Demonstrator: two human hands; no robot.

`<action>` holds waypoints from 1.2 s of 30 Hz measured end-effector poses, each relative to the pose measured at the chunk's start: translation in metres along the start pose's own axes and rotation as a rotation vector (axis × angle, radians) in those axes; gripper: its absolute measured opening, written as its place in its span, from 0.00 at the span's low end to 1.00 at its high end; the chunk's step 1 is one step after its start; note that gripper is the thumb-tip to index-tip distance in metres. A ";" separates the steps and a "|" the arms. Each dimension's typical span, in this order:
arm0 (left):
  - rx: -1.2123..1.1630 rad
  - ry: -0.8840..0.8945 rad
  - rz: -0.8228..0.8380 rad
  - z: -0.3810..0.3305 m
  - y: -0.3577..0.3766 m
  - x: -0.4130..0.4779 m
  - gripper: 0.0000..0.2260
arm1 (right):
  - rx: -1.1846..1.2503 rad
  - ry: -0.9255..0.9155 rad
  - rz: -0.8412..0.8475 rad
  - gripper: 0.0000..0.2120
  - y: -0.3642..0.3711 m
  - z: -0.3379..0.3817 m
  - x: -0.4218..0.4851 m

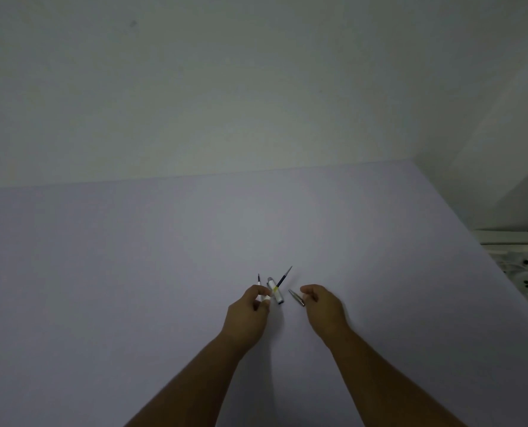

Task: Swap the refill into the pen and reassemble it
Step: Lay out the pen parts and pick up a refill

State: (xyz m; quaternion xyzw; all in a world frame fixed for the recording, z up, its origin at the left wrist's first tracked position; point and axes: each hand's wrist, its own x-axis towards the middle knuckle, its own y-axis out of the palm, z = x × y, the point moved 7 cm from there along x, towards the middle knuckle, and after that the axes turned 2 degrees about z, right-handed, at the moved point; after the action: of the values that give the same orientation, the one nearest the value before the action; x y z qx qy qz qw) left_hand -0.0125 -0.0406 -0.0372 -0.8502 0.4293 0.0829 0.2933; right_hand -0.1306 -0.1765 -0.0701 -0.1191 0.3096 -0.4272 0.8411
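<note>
My left hand (250,306) pinches a white pen section (266,298), and a thin dark refill tip (259,278) pokes up past my fingers. Just right of it, a white barrel piece with a yellow band (275,293) lies on the table. A dark refill (284,276) slants up and to the right from behind that barrel. A silver cone-shaped tip section (296,298) lies to the right, and the curled thumb and forefinger of my right hand (321,303) close on its near end.
The work surface is a pale lilac table (164,272) set into a corner of plain walls. Off its right edge stands white equipment with dark knobs (521,272).
</note>
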 end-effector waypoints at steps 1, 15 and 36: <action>0.005 0.000 -0.002 0.000 0.000 0.000 0.06 | 0.008 0.002 0.001 0.12 0.000 0.001 -0.001; 0.004 0.002 0.022 -0.012 0.009 0.001 0.07 | 0.335 -0.013 0.054 0.06 0.006 0.038 -0.009; -0.124 -0.172 -0.067 0.013 -0.013 0.000 0.12 | -0.324 0.014 0.013 0.12 -0.012 0.010 0.009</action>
State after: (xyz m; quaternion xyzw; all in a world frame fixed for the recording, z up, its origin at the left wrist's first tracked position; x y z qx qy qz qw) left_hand -0.0012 -0.0274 -0.0426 -0.8704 0.3678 0.1720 0.2785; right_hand -0.1287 -0.1917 -0.0605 -0.2485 0.3810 -0.3671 0.8113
